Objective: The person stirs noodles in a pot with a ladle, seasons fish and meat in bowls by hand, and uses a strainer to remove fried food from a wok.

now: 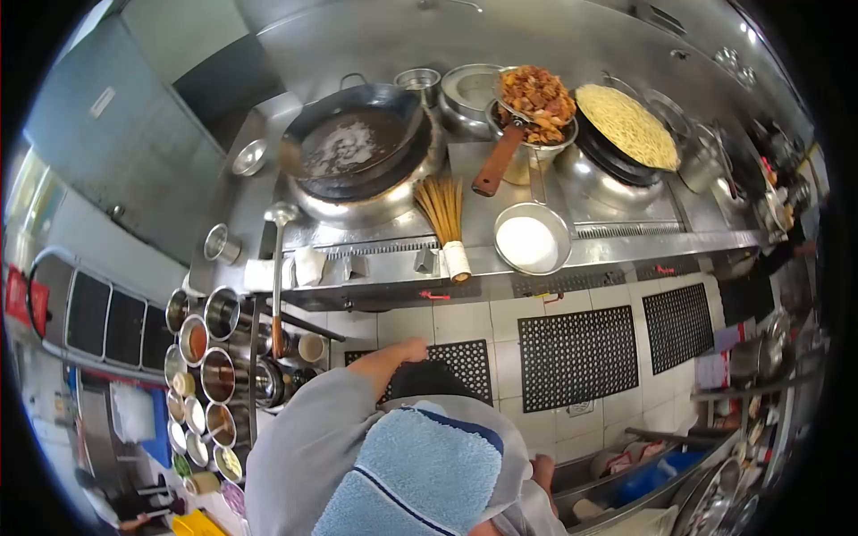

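Note:
My left hand [411,348] hangs low in front of me, over a black rubber mat, with its fingers curled in and nothing showing in them. Only a bit of my right hand [542,469] shows beside my body on the right; its fingers are hidden. Ahead of me a wok [344,138] with foamy liquid sits on the left burner. A bamboo brush [441,219], a ladle [280,268] and a round pan of white powder [527,243] lie along the stove's front edge. Both hands are apart from these.
Fried meat pieces [536,94] fill a wooden-handled strainer at the back. Noodles [626,125] are heaped over the right burner. Several seasoning pots [219,375] stand at left. Perforated mats [579,357] cover the tiled floor, and a metal trough [643,473] is at lower right.

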`<state>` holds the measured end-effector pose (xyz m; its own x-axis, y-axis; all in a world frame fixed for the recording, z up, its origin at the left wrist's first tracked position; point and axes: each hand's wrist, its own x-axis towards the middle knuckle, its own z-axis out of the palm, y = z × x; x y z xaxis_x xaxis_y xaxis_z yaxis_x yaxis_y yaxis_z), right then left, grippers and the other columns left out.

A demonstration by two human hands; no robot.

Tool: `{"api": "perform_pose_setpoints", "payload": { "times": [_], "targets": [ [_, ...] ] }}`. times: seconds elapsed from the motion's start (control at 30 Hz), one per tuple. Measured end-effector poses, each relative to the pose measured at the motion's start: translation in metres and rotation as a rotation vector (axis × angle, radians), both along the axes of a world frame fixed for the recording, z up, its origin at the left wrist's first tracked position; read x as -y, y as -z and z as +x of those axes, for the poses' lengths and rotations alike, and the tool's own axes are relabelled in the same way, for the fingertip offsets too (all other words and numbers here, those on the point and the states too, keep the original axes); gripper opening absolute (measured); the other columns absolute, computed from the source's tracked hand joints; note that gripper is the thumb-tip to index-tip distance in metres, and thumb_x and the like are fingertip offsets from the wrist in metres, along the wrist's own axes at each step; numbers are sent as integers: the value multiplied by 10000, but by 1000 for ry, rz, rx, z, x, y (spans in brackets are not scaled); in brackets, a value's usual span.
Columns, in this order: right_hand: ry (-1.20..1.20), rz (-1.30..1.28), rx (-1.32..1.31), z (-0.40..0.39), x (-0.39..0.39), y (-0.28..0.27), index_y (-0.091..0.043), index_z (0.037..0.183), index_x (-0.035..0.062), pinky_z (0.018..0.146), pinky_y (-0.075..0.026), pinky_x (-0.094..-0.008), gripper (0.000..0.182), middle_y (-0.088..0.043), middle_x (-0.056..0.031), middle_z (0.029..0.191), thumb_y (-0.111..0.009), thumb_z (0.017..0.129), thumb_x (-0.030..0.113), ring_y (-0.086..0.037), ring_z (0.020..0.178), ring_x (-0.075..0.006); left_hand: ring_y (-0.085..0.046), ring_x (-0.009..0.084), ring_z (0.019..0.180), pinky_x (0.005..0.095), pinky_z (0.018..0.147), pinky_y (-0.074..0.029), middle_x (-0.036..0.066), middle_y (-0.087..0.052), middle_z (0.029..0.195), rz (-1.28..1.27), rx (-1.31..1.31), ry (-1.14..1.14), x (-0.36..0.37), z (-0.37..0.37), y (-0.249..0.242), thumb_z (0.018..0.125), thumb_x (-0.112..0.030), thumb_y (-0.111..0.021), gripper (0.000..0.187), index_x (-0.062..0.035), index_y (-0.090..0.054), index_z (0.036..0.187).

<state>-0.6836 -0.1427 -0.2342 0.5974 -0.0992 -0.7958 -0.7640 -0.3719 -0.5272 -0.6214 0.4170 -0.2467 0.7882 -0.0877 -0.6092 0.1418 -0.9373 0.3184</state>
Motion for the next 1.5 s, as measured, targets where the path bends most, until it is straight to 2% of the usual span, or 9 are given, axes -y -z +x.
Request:
{"api": "perform_pose_setpoints", "payload": {
  "times": [0.17, 0.43, 0.47, 0.57, 0.67, 0.93, 1.1, 1.3, 1.5],
  "targets": [
    [59, -80, 40, 109, 20, 4, -574, 866, 43, 359, -390, -291, 143, -578, -95, 627, -500, 859, 164, -496, 442, -158, -668, 356, 772, 425, 704, -545, 206, -671, 767, -55, -207, -459, 10, -90, -45, 704, -166, -519, 265, 16, -702, 766],
    [-199, 49, 8, 170, -67, 13, -577, 871, 66, 362, -394, -280, 96, -560, -64, 601, -536, 862, 152, -492, 436, -143, -679, 271, 641, 382, 605, -556, 136, -689, 777, -88, -412, -879, 5, -195, -9, 758, -236, -552, 277, -5, -700, 800],
    [-234, 57, 12, 166, -82, 18, -589, 853, 76, 363, -393, -284, 96, -555, -58, 589, -544, 862, 160, -490, 437, -141, -676, 261, 629, 383, 598, -554, 129, -687, 763, -60, -372, -568, 0, -196, -8, 766, -247, -548, 280, -11, -697, 791],
    [-303, 16, -34, 150, -120, 7, -598, 914, 76, 385, -424, -293, 109, -580, -60, 608, -573, 850, 160, -528, 464, -146, -670, 237, 606, 385, 584, -549, 112, -681, 738, -105, -291, -193, -26, -183, -2, 781, -261, -542, 274, -33, -693, 767],
    [-315, -70, -94, 130, -136, 0, -580, 1057, 45, 408, -451, -309, 242, -604, -79, 638, -581, 834, 140, -565, 492, -163, -644, 206, 597, 359, 552, -528, 93, -663, 721, -338, -339, -814, -46, -143, 1, 774, -224, -555, 206, -70, -689, 802],
    [-96, -221, -32, 86, -108, 1, -596, 1083, 30, 471, -499, -336, 269, -647, -113, 697, -574, 846, 157, -618, 562, -195, -629, 189, 689, 314, 542, -499, 80, -644, 817, -569, -324, -686, -95, -25, -22, 837, -266, -578, 249, -66, -640, 971],
    [131, -209, 0, 44, -121, 0, -610, 1024, 19, 472, -509, -333, 234, -648, -109, 694, -573, 837, 155, -620, 559, -185, -646, 234, 923, 359, 852, -511, 107, -650, 1020, -913, -609, -575, -58, 54, -109, 903, -230, -584, 337, -45, -550, 1184],
    [2, -262, -148, -29, -122, 36, -631, 908, 13, 434, -498, -341, 165, -637, -105, 651, -575, 839, 151, -598, 494, -192, -638, 297, 960, 432, 880, -512, 209, -631, 1069, -1814, -379, -638, -32, 162, -273, 970, -341, -449, 422, 25, -538, 1159],
    [-127, -271, -1, -46, -110, 73, -635, 876, 18, 422, -475, -343, 156, -642, -104, 651, -572, 855, 159, -597, 489, -191, -578, 322, 1073, 463, 911, -486, 234, -571, 1153, -2073, -285, -815, -40, 243, -368, 964, -329, -414, 470, 69, -447, 1210]
  ]
}}
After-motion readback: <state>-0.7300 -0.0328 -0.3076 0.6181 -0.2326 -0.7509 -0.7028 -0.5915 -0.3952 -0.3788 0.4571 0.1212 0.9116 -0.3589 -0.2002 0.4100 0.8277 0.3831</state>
